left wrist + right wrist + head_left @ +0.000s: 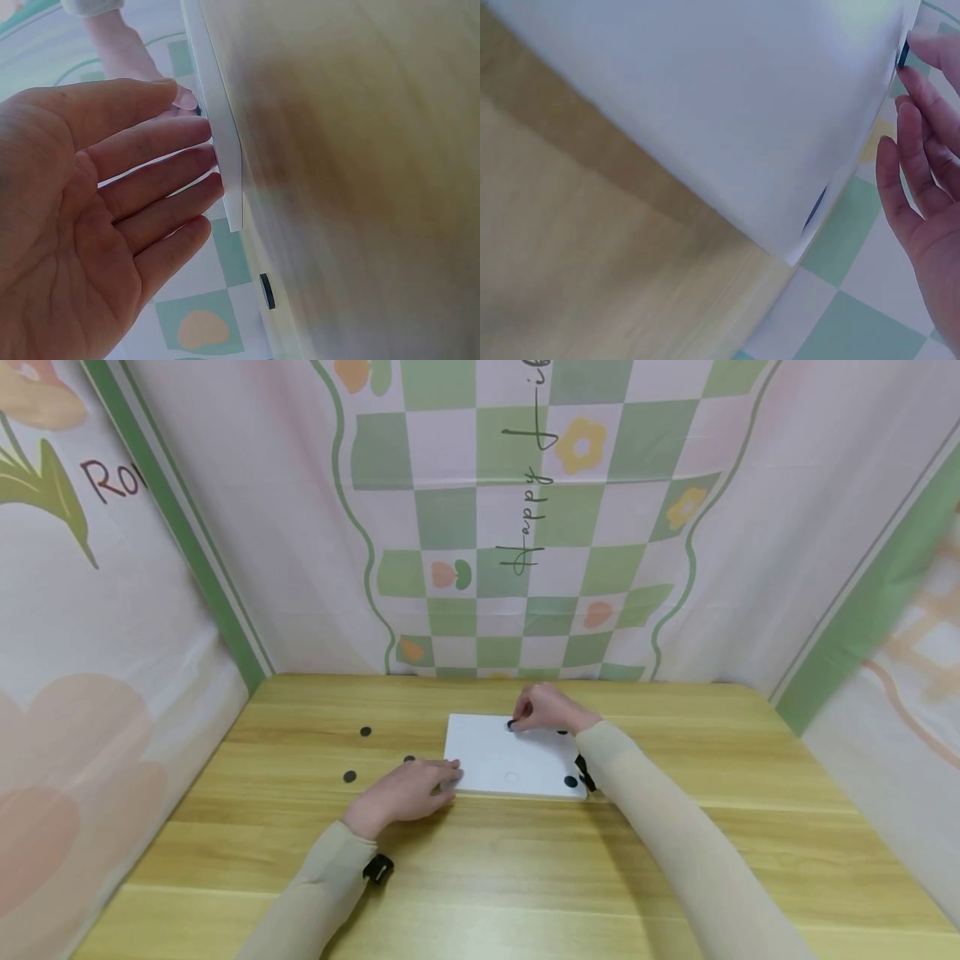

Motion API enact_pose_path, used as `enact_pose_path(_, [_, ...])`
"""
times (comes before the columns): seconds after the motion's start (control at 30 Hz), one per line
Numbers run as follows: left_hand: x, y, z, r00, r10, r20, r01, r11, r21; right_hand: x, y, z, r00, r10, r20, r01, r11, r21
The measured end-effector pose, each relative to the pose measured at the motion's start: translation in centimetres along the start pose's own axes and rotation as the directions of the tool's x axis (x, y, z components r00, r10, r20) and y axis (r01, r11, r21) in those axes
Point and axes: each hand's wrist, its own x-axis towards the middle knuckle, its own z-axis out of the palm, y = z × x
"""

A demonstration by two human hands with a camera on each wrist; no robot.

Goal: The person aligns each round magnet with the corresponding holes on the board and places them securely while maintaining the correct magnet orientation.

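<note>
A white rectangular board [487, 756] lies flat on the wooden table, with faint circle outlines on its top. Near its far edge, my right hand [551, 708] pinches a small black disc [512, 725] between thumb and index finger; the right wrist view shows this disc [904, 54] on edge at the board. Another black disc [571, 782] lies at the board's near right corner, and a third [562, 732] is partly hidden by my right wrist. My left hand [408, 789] rests its extended fingertips on the board's left edge, as the left wrist view also shows.
Left of the board, black discs lie loose on the table: one toward the back [365, 731], one farther forward [349, 777], and one [408, 759] just behind my left hand. A patterned cloth [525, 527] hangs along the table's back edge, with cloth walls at both sides.
</note>
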Motion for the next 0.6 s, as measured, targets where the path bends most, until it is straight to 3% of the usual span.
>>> enact_pose_path(0.6, [0.18,-0.27,0.20,1.000,0.016,-0.016,-0.016,1.000,-0.004,0.18,-0.34,0.06,0.997,-0.083,0.000,0.083,0.994,-0.069])
